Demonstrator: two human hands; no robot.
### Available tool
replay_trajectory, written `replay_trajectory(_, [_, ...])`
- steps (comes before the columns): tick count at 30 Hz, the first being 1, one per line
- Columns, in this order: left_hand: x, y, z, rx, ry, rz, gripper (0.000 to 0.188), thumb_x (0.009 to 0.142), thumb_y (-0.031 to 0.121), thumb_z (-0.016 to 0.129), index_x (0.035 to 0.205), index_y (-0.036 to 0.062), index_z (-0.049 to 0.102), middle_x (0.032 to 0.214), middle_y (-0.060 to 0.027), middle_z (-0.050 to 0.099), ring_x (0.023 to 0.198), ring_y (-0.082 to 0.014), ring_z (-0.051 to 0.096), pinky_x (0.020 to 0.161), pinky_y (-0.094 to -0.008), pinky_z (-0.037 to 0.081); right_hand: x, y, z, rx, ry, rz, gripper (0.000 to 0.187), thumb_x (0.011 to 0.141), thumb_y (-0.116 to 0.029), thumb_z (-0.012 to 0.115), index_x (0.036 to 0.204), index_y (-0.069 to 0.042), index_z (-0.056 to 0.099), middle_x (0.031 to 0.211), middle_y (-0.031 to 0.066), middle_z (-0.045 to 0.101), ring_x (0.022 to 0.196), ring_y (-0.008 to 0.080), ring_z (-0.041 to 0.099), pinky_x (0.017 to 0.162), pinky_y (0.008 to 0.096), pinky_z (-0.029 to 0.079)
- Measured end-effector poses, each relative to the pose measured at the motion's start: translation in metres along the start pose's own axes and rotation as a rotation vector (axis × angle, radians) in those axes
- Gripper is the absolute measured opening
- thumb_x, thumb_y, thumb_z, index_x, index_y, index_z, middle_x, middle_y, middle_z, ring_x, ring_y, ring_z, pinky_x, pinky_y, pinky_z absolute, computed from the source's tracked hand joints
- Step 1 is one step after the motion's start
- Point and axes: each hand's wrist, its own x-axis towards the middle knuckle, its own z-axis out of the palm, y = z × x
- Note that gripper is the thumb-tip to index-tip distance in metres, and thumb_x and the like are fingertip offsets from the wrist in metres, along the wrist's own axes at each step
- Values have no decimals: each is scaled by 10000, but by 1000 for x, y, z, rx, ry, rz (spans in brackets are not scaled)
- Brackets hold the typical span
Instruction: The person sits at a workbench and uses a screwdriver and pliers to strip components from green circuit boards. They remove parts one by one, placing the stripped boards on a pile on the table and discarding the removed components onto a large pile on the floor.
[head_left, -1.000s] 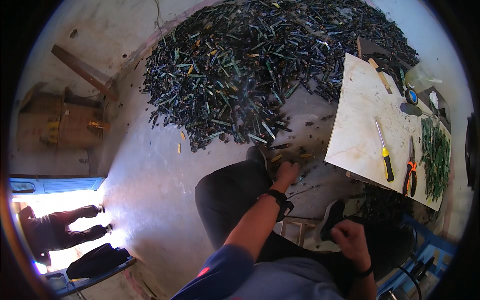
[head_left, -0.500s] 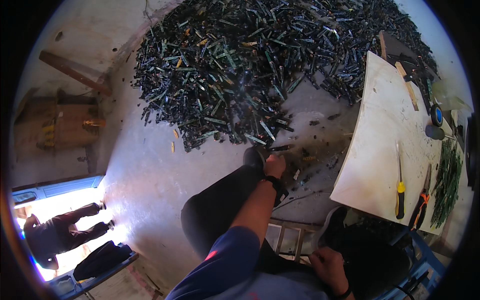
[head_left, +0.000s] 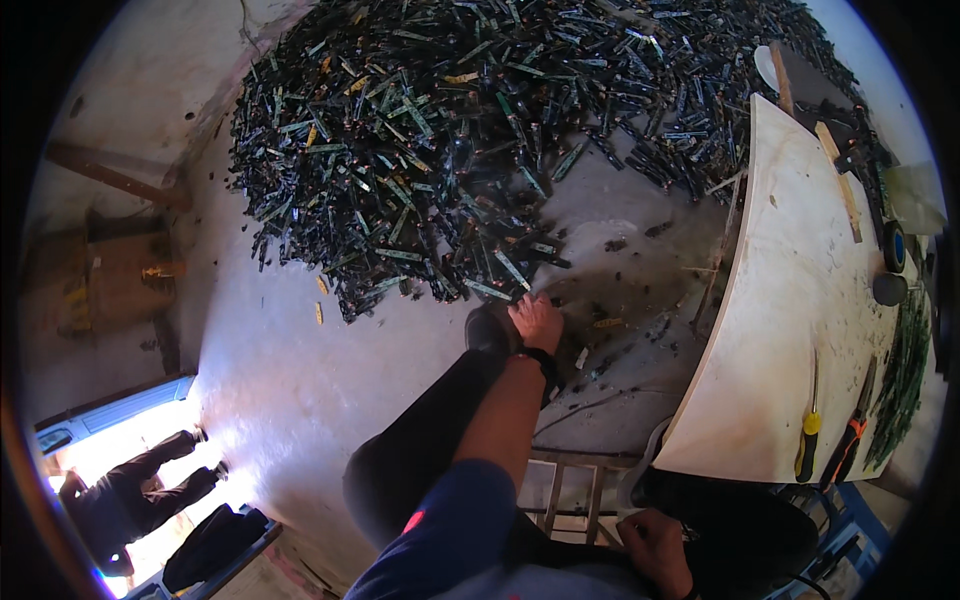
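At the near edge of a big heap of dark narrow strips (head_left: 420, 190), my left hand (head_left: 537, 322) reaches down to the floor, a dark band on its wrist. Its fingers point away from me and are partly hidden, so whether they grip a strip does not show. A pale green strip (head_left: 511, 269) lies just beyond the fingertips. Over my lap at the lower right, my right hand (head_left: 652, 545) rests with curled fingers. Whatever may be inside it is hidden.
On the right stands a pale board (head_left: 790, 300) carrying a yellow-and-black screwdriver (head_left: 809, 440), orange-and-black pliers (head_left: 850, 440), a tape roll (head_left: 893, 246) and a bundle of green strips (head_left: 900, 380). Another person (head_left: 135, 500) stands by the bright doorway at left. Cartons (head_left: 120, 270) sit at left.
My left hand has moved forward to the heap's edge, its fingers now stretching farther out. The view has shifted slightly; my right hand stays curled over my lap.
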Motion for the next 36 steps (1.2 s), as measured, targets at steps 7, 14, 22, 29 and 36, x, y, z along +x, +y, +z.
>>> replay_trajectory(7, [6,4,-7,44,1,64,308,765,290,618,995,89,663,1051,-116,585,1056,-278,553,945,-456,341,7,4,-1,4,-7,113,158,809,-123,672,801,34,654,727,165,644,647,228,640,602,322,487])
replay_trajectory(14, [21,-34,79,275,245,162,272,800,253,581,1013,96,643,914,-118,642,894,-311,621,893,-454,372,9,5,-3,-23,-6,-4,154,819,-120,668,790,29,650,706,161,613,623,231,611,576,330,464])
replay_trajectory(22, [-19,-3,42,-479,167,105,235,826,257,588,875,29,611,827,-181,653,858,-399,626,773,-519,462,20,18,8,-37,136,-82,183,816,-148,668,923,-2,640,828,177,644,719,319,645,647,379,508])
replay_trajectory(29, [-80,18,-15,-724,-213,330,320,853,318,635,847,-1,607,691,-152,597,674,-328,599,645,-458,467,40,47,21,115,467,-241,263,828,-181,681,1014,-5,621,909,162,650,807,301,650,711,344,518])
replay_trajectory(36, [-200,81,-134,-1233,-454,171,262,841,224,693,797,-12,590,659,-52,611,563,-116,578,515,-273,466,25,41,26,107,537,-318,270,815,-197,702,993,-14,613,860,176,645,771,324,638,667,367,500])
